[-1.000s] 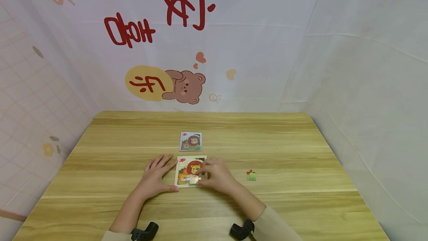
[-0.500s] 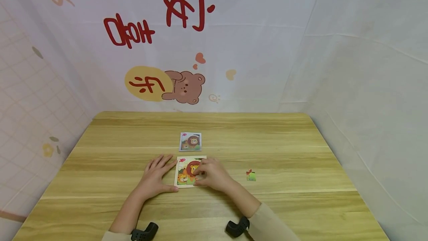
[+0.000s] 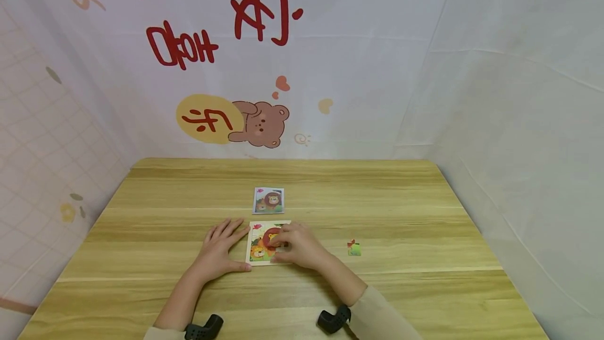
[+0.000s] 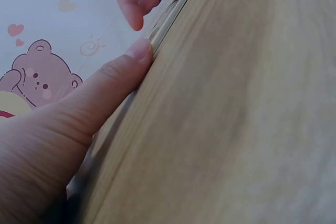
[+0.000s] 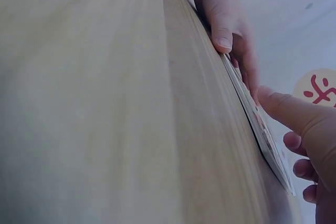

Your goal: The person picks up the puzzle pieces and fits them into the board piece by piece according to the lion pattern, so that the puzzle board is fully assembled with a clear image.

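Observation:
A framed jigsaw puzzle (image 3: 259, 243) with a lion picture lies flat on the wooden table in front of me. Along its left edge rests my left hand (image 3: 218, 251), fingers spread and thumb (image 4: 113, 80) touching the frame's near corner. My right hand (image 3: 304, 246) is over the puzzle's right side, fingers bent down to its surface, covering part of the lion. The right thumb (image 5: 286, 106) is apart from the fingertips, and no piece shows between them. One loose puzzle piece (image 3: 354, 248), green with some red, lies to the right.
Just beyond the puzzle is a small card (image 3: 268, 201) with the same lion picture. The wooden table (image 3: 401, 209) is enclosed by white printed cloth (image 3: 368, 67) at the back and sides.
A puzzle piece that my right hand was pinching now lies in the lower part of the puzzle. The right hand shifted slightly left and then stayed; the left hand has not moved.

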Tool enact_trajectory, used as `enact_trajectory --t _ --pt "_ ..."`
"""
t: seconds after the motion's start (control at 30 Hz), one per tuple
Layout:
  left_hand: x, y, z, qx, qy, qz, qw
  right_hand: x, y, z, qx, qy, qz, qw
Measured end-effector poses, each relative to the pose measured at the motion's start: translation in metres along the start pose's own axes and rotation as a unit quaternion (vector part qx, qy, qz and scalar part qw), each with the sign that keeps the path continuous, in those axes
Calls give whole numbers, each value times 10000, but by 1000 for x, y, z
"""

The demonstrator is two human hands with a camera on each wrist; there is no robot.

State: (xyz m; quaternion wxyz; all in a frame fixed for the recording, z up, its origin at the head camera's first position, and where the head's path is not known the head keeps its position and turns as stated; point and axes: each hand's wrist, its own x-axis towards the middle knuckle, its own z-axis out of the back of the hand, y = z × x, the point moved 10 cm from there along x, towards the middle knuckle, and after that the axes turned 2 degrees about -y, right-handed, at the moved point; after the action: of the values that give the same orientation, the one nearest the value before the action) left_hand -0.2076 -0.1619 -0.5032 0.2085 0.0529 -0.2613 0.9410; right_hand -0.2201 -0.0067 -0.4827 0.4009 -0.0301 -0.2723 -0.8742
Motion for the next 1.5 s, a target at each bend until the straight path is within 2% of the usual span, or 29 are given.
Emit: enact_trajectory --t 0.17,0.4,0.67,0.83,0.97,1.2,1.5 --pt "-1 0 0 -18 6 -3 10000 2 4 -8 -70 226 246 9994" --pt "0 2 -1 -20 99 57 9999 3 4 -11 -98 393 159 9991" --pt "-1 0 3 -35 -11 -3 10000 6 6 -11 -239 422 116 9988" --pt "-1 0 2 -33 32 15 10000 4 5 -8 -39 315 136 9994" --pt "0 1 -1 -12 104 55 9999 -3 1 2 260 171 74 9995" --pt "0 3 -1 -21 59 23 10000 -26 -16 29 640 -63 -345 9973" --pt "0 2 0 -78 -1 12 10000 -59 -35 69 782 -637 -335 9943"
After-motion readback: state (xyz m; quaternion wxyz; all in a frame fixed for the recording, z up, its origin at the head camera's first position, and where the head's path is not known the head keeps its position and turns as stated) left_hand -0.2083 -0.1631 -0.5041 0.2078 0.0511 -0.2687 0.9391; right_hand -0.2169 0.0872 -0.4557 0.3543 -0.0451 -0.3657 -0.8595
